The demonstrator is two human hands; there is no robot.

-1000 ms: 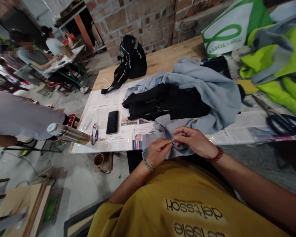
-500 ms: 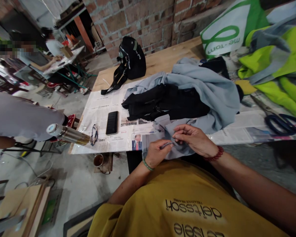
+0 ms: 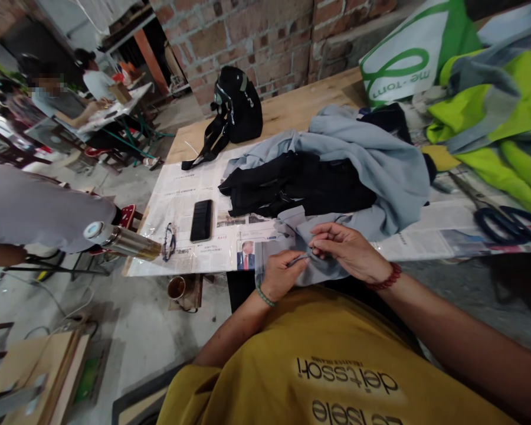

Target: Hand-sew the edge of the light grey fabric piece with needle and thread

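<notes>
Grey cloth (image 3: 325,273) at the bench (image 3: 287,113) seems mid-work, what remains unclear, the left hand (image 3: 283,274) pinching its edge, the right hand (image 3: 351,251) closed thumb to fingertips, any contents too small to tell.

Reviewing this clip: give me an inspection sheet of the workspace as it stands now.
Surface: pale wooden table, largely covered with printed newspaper.
Job's things: soft grey cloth at the hands; crumpled black fabric beyond, on bluish-grey fabric.
Clutter: black rectangular ribbed object, cylindrical steel flask, black fabric bag, blue-handled metal scissors, yellow-green and grey clothing, green-and-white bag.
Hands: bare left hand pinches the grey cloth; bare right hand close beside it, thumb and fingertips together, anything between them too small to tell.
Cables: thin pale cable on the grey concrete floor, at left.
Surroundings: red brick wall behind; person in a grey top at left, seated people further back.
</notes>
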